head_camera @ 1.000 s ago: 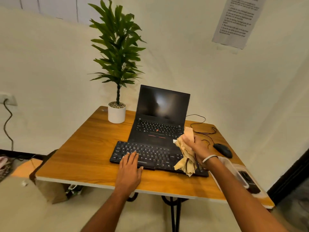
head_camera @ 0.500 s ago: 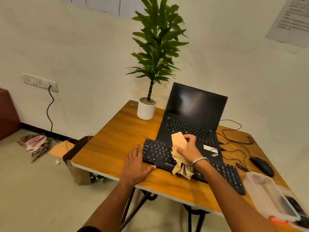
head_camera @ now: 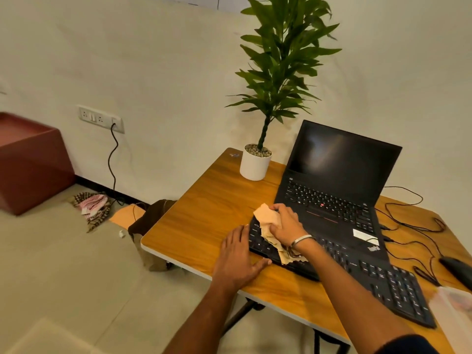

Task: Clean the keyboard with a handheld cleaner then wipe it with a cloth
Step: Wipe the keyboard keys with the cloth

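Wood-grain tabletop stands against a pale wall and carries a potted plant, an open laptop with a dark screen, a mouse with loose cables, and a black keyboard lying along the near edge.

Right hand: the grip is closed, fingers curled round a bunched tan cloth, which is pressed onto the left end of the keyboard. Part of the cloth trails down over the keys toward the front edge.

Left hand: fingers straight, palm flat on the tabletop just beside the keyboard's left end, holding nothing. It appears to steady the keyboard.

Progress, as judged: the wiping stage is under way, so the handheld-cleaner stage is presumably complete; no cleaner can be identified in view. The cloth sits at the left end of the keyboard. Which keys are already wiped cannot be told.
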